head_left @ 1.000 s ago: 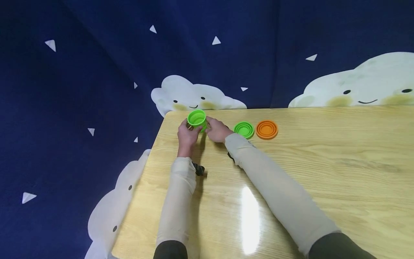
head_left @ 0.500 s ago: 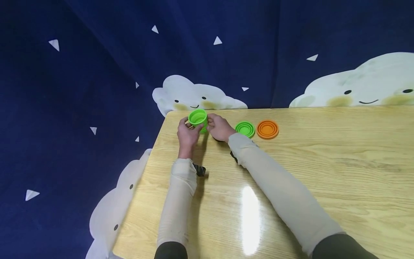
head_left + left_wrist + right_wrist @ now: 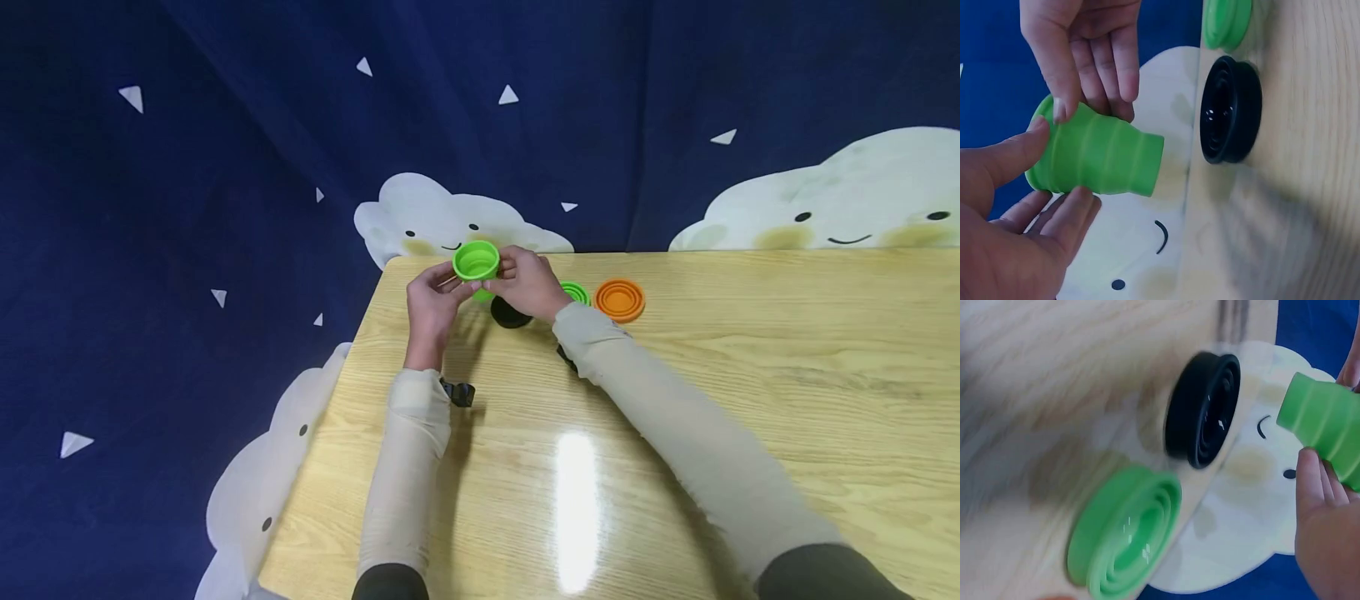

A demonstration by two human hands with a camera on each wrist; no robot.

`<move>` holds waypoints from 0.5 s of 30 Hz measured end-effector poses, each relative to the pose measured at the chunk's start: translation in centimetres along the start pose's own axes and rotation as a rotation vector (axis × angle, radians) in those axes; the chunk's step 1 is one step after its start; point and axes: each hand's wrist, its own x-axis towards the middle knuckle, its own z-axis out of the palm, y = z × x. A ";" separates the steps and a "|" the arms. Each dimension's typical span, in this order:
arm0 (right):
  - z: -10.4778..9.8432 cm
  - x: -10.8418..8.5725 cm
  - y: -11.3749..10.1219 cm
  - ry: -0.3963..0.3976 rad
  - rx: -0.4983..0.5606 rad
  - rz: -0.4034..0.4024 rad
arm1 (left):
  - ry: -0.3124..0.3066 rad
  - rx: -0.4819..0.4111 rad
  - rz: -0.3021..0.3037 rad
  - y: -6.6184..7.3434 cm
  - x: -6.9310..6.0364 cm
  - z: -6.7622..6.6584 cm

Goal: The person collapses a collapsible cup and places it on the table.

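Observation:
A green collapsible cup (image 3: 477,262), stretched out to its full stepped height, is held above the table with its rim toward the head camera. My left hand (image 3: 431,307) grips it from the left, thumb near the rim and fingers underneath in the left wrist view. From the other side my right hand (image 3: 531,285) pinches the same cup, its thumb on the wall by the rim. Below the hands a black collapsed cup (image 3: 1230,111) lies on the table. Beside that is a second green cup (image 3: 1125,534), folded flat and partly hidden by my right wrist in the head view.
An orange collapsed cup (image 3: 619,300) lies to the right of the folded green one. The wooden table (image 3: 675,400) ends at a dark blue curtain (image 3: 480,133) with clouds behind and to the left. A bright reflection shows on the tabletop.
Both hands have lifted the green cup slightly up and to the right. My right hand has shifted so that its thumb lies across the cup, and the black cup has come into view.

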 end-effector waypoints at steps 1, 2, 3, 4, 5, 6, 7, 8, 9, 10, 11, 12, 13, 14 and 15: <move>-0.4 -0.2 0.0 0.005 -0.001 -0.020 | -0.003 -0.012 0.014 0.1 0.0 0.1; -0.9 -0.4 -0.1 0.006 -0.003 -0.035 | -0.002 -0.016 0.029 0.2 -0.1 0.3; -1.3 -0.7 -0.2 0.002 -0.003 -0.047 | -0.001 -0.021 0.044 0.3 -0.2 0.4; -1.8 -1.0 -0.3 -0.007 -0.003 -0.058 | 0.001 -0.013 0.058 0.3 -0.2 0.6; -2.2 -1.3 -0.5 -0.016 0.001 -0.067 | 0.002 -0.011 0.065 0.4 -0.3 0.7; -2.6 -1.5 -0.6 -0.025 0.007 -0.077 | 0.001 -0.014 0.071 0.4 -0.3 0.9; -3.0 -1.8 -0.7 -0.033 0.009 -0.082 | 0.000 -0.017 0.075 0.4 -0.4 1.1; -3.4 -2.0 -0.8 -0.039 0.010 -0.084 | -0.004 -0.025 0.074 0.4 -0.5 1.3; -3.8 -2.3 -0.8 -0.043 0.011 -0.090 | -0.012 -0.040 0.075 0.4 -0.6 1.5; -4.2 -2.5 -0.8 -0.048 0.009 -0.097 | -0.020 -0.056 0.075 0.4 -0.7 1.7; -4.6 -2.7 -0.8 -0.046 0.004 -0.104 | -0.032 -0.078 0.074 0.4 -0.8 2.0; -4.9 -2.9 -0.8 -0.045 -0.005 -0.109 | -0.046 -0.100 0.080 0.4 -0.9 2.2; -5.3 -3.2 -0.7 -0.045 -0.012 -0.111 | -0.060 -0.118 0.086 0.5 -1.0 2.5; -5.7 -3.4 -0.6 -0.044 -0.017 -0.115 | -0.075 -0.136 0.093 0.5 -1.1 2.8; -6.1 -3.7 -0.6 -0.044 -0.022 -0.118 | -0.090 -0.142 0.106 0.6 -1.2 3.1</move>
